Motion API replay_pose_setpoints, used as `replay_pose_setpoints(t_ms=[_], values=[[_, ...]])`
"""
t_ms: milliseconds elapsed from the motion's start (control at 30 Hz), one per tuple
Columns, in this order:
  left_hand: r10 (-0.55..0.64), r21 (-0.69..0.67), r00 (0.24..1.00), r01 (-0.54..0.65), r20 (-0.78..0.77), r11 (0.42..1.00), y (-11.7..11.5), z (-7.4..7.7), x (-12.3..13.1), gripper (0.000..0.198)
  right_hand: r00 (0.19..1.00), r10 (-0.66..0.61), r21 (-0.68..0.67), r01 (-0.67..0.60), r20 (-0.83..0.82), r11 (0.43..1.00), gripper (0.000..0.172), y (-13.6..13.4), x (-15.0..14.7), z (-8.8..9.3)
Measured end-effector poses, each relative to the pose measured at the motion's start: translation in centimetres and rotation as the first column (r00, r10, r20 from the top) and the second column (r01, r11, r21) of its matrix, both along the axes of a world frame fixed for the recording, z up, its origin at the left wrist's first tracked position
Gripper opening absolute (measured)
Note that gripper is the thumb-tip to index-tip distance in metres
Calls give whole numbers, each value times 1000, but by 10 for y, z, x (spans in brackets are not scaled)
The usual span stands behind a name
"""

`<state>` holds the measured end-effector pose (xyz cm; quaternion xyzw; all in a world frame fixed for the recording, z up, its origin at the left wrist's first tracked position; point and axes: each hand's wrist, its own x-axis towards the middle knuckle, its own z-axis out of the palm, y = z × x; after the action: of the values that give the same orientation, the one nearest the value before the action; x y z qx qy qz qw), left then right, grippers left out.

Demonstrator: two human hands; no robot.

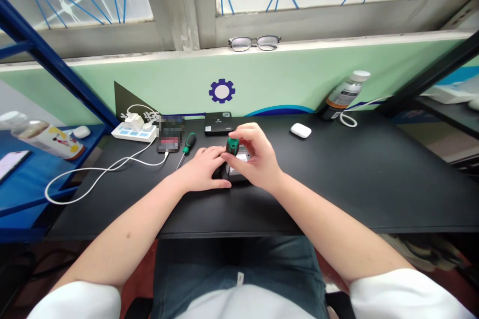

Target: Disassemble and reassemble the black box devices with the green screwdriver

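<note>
Just left of the desk's middle, a small black boxy device (238,165) with a pale label lies on the desktop, partly covered by both hands. My left hand (204,167) spans its left end, fingers along the far side and thumb along the near side, keeping hold of it. Over the device, my right hand (258,157) pinches the green and black handle of a screwdriver (232,145) between thumb and fingers. That handle stands roughly upright; its shaft and tip are hidden. A second green and black screwdriver (189,143) lies left of the device.
Behind the hands lies a flat black case (218,123). Leftward are a phone (170,134) on a white cable (101,172) and a power strip (134,130). A white earbud case (301,130) and a bottle (346,93) are to the right. Glasses (255,43) rest on the sill.
</note>
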<state>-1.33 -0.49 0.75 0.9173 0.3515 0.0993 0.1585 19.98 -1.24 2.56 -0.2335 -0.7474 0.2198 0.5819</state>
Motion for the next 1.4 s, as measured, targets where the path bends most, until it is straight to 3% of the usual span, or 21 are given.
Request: replay_pose_setpoints(t_ms=[200,533,600,733,800,1167,1400], values=[[3,21,1000,-3,5,1000,2,-5,-2,71,998,-31,-32,30,-61,999,43,-1,-2,-2],[4,3,999,-4,32,1000,3,-5,-2,77,970,-117,-88,100,-214,991,34,-1,-3,3],[-7,25,995,5,100,1000,3,-7,-3,67,962,-132,-78,117,-238,990,34,-1,-4,3],[-41,147,962,1,271,989,4,-9,-4,20,946,-130,-40,124,-296,992,35,1,-5,2],[-42,193,949,-20,311,981,5,-8,-4,13,943,-129,-27,127,-306,992,37,2,-5,1],[92,177,959,-143,268,974,13,9,-16,12,888,-280,-44,284,-365,958,44,6,-4,-2],[238,105,935,-274,264,956,38,-5,-37,19,834,-369,-115,354,-410,928,49,20,5,-1]])
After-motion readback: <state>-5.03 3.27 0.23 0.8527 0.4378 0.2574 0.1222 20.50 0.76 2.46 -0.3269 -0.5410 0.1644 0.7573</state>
